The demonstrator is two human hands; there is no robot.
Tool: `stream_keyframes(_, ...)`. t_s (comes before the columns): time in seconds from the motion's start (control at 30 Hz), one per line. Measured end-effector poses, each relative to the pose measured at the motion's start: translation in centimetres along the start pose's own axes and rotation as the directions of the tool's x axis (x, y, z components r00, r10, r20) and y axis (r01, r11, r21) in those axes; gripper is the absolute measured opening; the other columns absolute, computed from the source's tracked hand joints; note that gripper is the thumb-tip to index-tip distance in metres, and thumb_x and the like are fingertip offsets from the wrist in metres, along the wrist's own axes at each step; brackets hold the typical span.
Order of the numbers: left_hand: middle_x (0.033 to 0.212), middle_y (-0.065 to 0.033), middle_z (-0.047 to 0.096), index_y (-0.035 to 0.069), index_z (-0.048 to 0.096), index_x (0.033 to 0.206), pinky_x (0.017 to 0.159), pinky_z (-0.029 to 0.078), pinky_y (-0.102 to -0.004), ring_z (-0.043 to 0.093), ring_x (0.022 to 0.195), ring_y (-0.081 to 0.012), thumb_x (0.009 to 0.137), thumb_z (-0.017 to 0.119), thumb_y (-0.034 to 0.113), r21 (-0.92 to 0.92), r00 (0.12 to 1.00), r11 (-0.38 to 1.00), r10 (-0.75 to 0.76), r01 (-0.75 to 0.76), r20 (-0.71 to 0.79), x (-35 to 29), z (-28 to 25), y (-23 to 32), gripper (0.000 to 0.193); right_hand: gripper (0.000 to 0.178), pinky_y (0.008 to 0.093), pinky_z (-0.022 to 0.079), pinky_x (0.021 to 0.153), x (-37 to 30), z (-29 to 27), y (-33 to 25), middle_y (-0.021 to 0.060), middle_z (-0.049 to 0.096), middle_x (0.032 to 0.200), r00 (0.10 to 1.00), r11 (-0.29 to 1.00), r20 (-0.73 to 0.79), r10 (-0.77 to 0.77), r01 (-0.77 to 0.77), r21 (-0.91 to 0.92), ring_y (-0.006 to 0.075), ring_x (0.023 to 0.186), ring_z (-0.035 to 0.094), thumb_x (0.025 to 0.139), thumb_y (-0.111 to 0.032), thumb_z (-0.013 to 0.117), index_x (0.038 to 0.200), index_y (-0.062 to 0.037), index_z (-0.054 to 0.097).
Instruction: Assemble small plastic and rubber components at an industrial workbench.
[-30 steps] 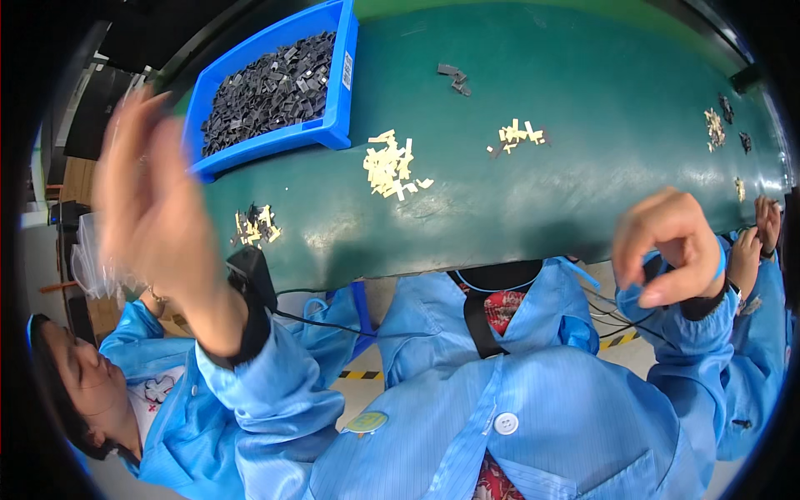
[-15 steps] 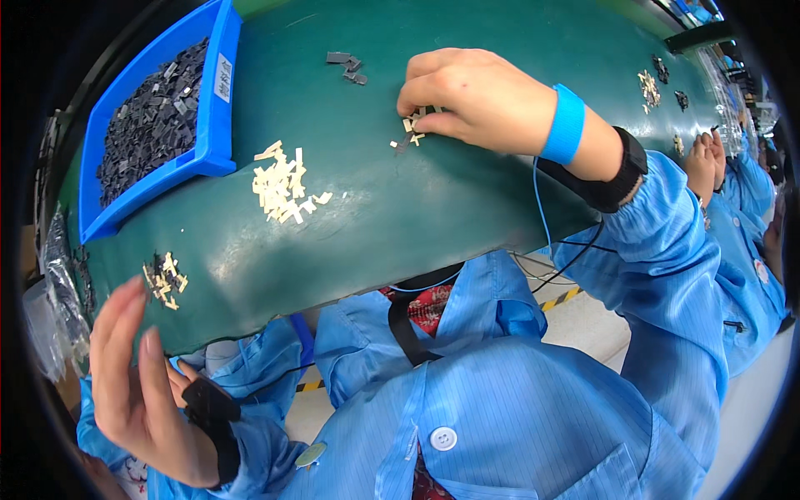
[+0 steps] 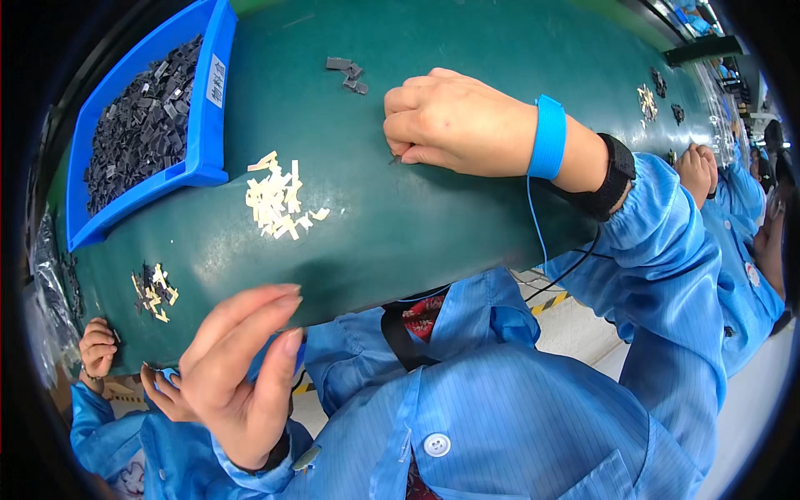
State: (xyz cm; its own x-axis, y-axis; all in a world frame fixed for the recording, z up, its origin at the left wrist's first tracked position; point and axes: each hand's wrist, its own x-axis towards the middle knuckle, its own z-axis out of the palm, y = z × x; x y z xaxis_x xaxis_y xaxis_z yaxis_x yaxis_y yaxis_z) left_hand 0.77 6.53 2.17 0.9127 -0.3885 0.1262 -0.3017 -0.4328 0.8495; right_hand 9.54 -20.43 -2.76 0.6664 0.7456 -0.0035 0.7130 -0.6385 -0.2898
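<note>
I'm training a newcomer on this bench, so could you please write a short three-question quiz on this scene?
1. True or false: the right hand rests on the green belt.
2. What fills the blue bin? A) dark parts B) cream parts C) screws
3. Which hand is raised off the belt, fingers open?

Key: 1. True. 2. A, dark parts; the cream parts lie loose on the belt. 3. The left hand.
</note>
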Motion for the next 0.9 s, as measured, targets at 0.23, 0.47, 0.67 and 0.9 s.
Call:
stream_keyframes(0.23,0.087,-0.0145,0.061,-0.005,0.061,0.096,0.061,0.050,-0.0229,0.060,0.074,-0.0158,0.077,0.059,0.000,-0.420,0.964,0.872,-0.266,0.249,0.020,1.3,3.1,-1.1,0.020,0.008,0.0323,0.037,0.072,0.3,-0.1,-0.6,0.0039,0.053,0.078,0.990,0.999,-0.138,-0.019,0.025,0.046,0.0209,0.076,0.052,0.078,-0.013,0.058,0.076,-0.0070,0.053)
stream_keyframes(0.47,0.092,-0.0174,0.060,-0.007,0.056,0.101,0.057,0.053,-0.0274,0.061,0.075,-0.0194,0.090,0.047,0.021,-0.736,0.918,0.562,-0.334,0.378,0.216,3.3,4.3,-1.2,0.031,0.008,0.0293,0.045,0.065,0.7,-1.2,-4.1,0.0079,0.057,0.073,0.914,0.693,-0.352,0.201,0.121,0.711,0.0204,0.070,0.056,0.078,-0.008,0.059,0.082,-0.0013,0.056)
stream_keyframes(0.67,0.090,-0.0165,0.058,-0.006,0.049,0.107,0.063,0.053,-0.0291,0.059,0.083,-0.0225,0.093,0.038,0.029,-0.916,0.912,0.090,-0.172,0.390,0.371,2.7,5.5,-1.0,0.040,0.006,0.0275,0.042,0.073,0.7,-0.6,-7.3,0.0110,0.050,0.096,0.897,0.538,-0.400,0.186,0.248,0.806,0.0175,0.082,0.051,0.080,-0.007,0.059,0.081,-0.0021,0.055)
stream_keyframes(0.9,0.085,-0.0149,0.059,-0.006,0.053,0.100,0.056,0.049,-0.0265,0.058,0.072,-0.0192,0.092,0.044,0.021,-0.959,0.966,0.145,-0.128,0.243,0.226,1.9,5.7,-1.4,0.030,0.006,0.0282,0.043,0.072,0.8,-0.6,-7.3,0.0120,0.050,0.099,0.834,0.632,-0.532,0.147,0.335,0.699,0.0176,0.080,0.052,0.079,-0.006,0.058,0.082,-0.0013,0.055)
